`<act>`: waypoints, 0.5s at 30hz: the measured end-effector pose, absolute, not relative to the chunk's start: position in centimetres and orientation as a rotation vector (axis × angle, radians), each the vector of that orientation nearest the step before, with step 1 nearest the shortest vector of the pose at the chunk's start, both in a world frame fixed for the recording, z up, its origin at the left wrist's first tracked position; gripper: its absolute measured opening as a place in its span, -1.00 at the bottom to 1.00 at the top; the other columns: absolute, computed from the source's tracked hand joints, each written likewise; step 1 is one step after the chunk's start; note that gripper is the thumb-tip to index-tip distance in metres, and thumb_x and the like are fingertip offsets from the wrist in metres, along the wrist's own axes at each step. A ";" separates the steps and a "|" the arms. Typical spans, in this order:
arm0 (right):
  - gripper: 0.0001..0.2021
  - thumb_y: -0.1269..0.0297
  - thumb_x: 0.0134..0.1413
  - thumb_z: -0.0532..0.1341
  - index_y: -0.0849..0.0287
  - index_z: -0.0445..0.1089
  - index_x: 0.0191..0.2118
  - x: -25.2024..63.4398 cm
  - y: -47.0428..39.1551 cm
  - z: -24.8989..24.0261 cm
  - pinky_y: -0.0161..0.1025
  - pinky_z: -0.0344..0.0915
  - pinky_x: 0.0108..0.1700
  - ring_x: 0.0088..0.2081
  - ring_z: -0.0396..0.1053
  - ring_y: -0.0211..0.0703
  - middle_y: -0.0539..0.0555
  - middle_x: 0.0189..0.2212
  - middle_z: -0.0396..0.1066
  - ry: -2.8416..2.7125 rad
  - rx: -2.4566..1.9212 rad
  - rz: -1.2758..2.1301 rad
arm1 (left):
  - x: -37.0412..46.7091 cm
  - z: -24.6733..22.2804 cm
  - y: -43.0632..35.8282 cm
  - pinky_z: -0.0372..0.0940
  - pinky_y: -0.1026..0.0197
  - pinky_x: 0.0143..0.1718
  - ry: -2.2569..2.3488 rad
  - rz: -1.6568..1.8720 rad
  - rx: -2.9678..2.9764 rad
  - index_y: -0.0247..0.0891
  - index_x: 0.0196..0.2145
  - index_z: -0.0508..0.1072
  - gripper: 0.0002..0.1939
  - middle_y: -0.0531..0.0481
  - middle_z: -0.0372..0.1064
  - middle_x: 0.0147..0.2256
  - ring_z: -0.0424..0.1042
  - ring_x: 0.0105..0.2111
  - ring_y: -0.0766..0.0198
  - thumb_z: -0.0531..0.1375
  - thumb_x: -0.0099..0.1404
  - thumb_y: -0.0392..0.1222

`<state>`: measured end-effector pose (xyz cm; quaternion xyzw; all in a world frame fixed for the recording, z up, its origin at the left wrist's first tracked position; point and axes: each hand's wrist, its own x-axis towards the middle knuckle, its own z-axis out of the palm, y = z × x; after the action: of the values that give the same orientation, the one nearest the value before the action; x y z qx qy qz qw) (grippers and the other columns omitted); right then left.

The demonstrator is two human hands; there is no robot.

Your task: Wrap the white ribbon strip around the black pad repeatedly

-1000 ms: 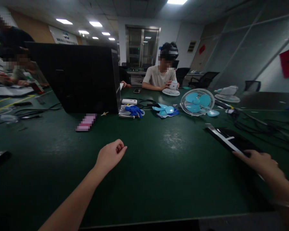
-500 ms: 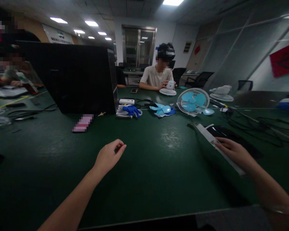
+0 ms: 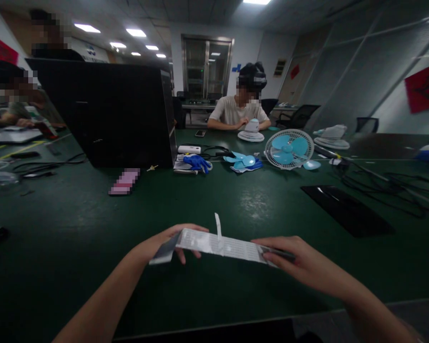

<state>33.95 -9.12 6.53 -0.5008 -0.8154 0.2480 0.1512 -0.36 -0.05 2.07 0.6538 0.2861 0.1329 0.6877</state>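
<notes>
From the head view: holding a silvery strip [image 3: 236, 248] above the near middle of the green table [image 3: 200, 295]. Pinching its right end between thumb and fingers of the right hand [image 3: 303, 259]; reaching behind its angled left end with the left hand [image 3: 154, 243] (cannot tell whether gripping).

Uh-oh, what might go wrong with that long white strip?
The thin tab sticking up from the white strip might snag and tear. The strip might also slip: the right hand pinches one end, but I can't tell how firmly the left hand holds the other. And it could crease more, since it already bends near the left hand.
</notes>
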 end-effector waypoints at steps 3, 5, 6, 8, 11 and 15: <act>-0.62 0.10 0.28 0.06 -0.04 0.33 0.16 34.0 -8.8 6.0 -0.23 0.38 -0.11 -0.14 0.43 -0.19 0.00 -0.05 0.46 -2.386 -1.441 0.750 | -0.3 2.0 -0.5 0.34 0.26 -0.42 0.473 0.123 1.306 -0.15 0.17 0.27 -0.37 -0.21 0.39 0.04 0.51 -0.19 0.12 0.00 0.30 0.27; -0.62 0.10 0.30 0.05 -0.06 0.32 0.17 34.1 -8.8 5.9 -0.23 0.37 -0.10 -0.13 0.43 -0.20 -0.01 -0.05 0.46 -2.422 -1.446 0.809 | -0.1 2.1 -0.7 0.33 0.28 -0.44 0.506 0.175 1.268 -0.14 0.16 0.29 -0.35 -0.20 0.39 0.03 0.51 -0.21 0.15 -0.10 0.32 0.32; -0.62 0.11 0.30 0.05 -0.06 0.32 0.17 34.1 -8.8 5.9 -0.24 0.37 -0.10 -0.13 0.43 -0.21 -0.02 -0.05 0.46 -2.431 -1.456 0.837 | 0.0 2.2 -0.8 0.32 0.29 -0.45 0.546 0.202 1.274 -0.12 0.15 0.30 -0.36 -0.18 0.39 0.02 0.51 -0.21 0.17 -0.12 0.33 0.31; -0.62 0.10 0.30 0.04 -0.06 0.32 0.17 33.9 -9.0 5.9 -0.24 0.37 -0.10 -0.16 0.43 -0.22 -0.02 -0.07 0.47 -2.430 -1.487 0.869 | 0.3 2.5 -0.8 0.28 0.32 -0.49 0.634 0.184 1.332 -0.09 0.14 0.32 -0.45 -0.14 0.40 -0.02 0.50 -0.27 0.23 -0.02 0.34 0.23; -0.59 0.02 0.27 0.05 -0.05 0.34 0.16 34.6 -8.7 5.8 -0.20 0.39 -0.12 -0.17 0.44 -0.17 0.02 -0.09 0.48 -2.407 -1.560 0.892 | 0.6 2.6 -0.6 0.20 0.35 -0.54 0.725 0.086 1.448 -0.14 0.08 0.38 -0.57 -0.07 0.46 -0.12 0.43 -0.43 0.38 0.13 0.31 0.04; -0.50 -0.05 0.23 0.03 0.01 0.28 0.20 39.6 -5.6 4.9 -0.03 0.30 0.08 0.11 0.28 0.02 0.09 0.14 0.30 -2.269 -1.760 0.721 | 1.0 2.3 -0.3 0.19 0.34 -0.50 0.800 0.112 1.564 -0.24 0.00 0.43 -0.62 -0.05 0.49 -0.20 0.35 -0.50 0.43 0.10 0.34 0.00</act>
<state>39.55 -5.58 4.85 -0.5919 -0.7633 0.2425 0.0904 0.99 -0.26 2.26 0.6847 0.3503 0.0492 0.6372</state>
